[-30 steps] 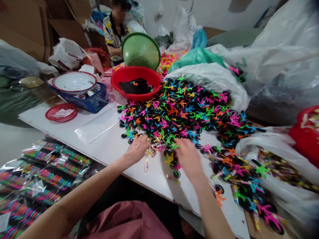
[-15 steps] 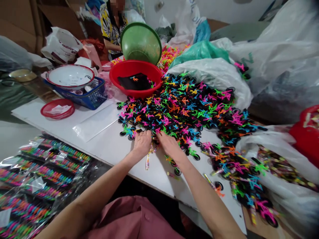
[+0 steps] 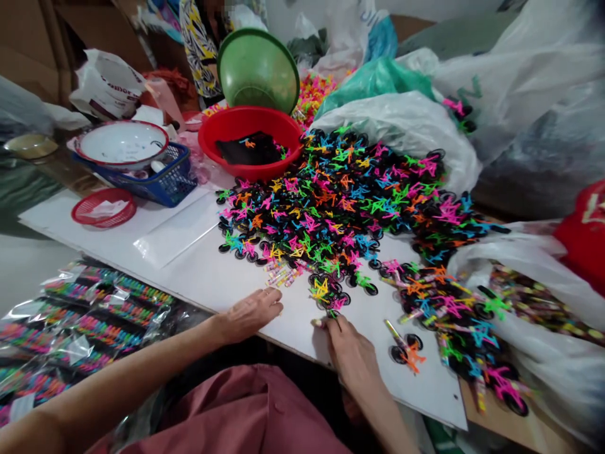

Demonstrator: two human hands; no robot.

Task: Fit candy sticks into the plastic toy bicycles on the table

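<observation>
My left hand [image 3: 255, 310] rests low over the white table with its fingers curled together; what they hold, if anything, is hidden. Just beyond its fingertips lie several thin printed tubes [image 3: 283, 274]. Near the table's front edge, my right hand [image 3: 348, 347] has its fingers closed on a small plastic toy bicycle [image 3: 334, 313], its pink and green parts showing by the fingertips. Another small tube [image 3: 319, 323] lies against those fingers. A yellow toy bicycle [image 3: 320, 288] lies in a little cluster just beyond. Behind spreads a large heap of colourful toy bicycles [image 3: 331, 202].
A red basin [image 3: 208, 142], a green basin [image 3: 258, 69], a blue basket [image 3: 174, 183] with an enamel bowl [image 3: 123, 135], and a red sieve [image 3: 101, 217] stand behind. At right, a plastic bag [image 3: 477, 258] holds tubes. Packed bags [image 3: 80, 321] lie lower left. Another person [image 3: 198, 50] stands behind.
Both hands have drawn back from the edge of the heap, the left toward the left and the right toward the front edge. Tubes hidden between the hands before now show on the table.
</observation>
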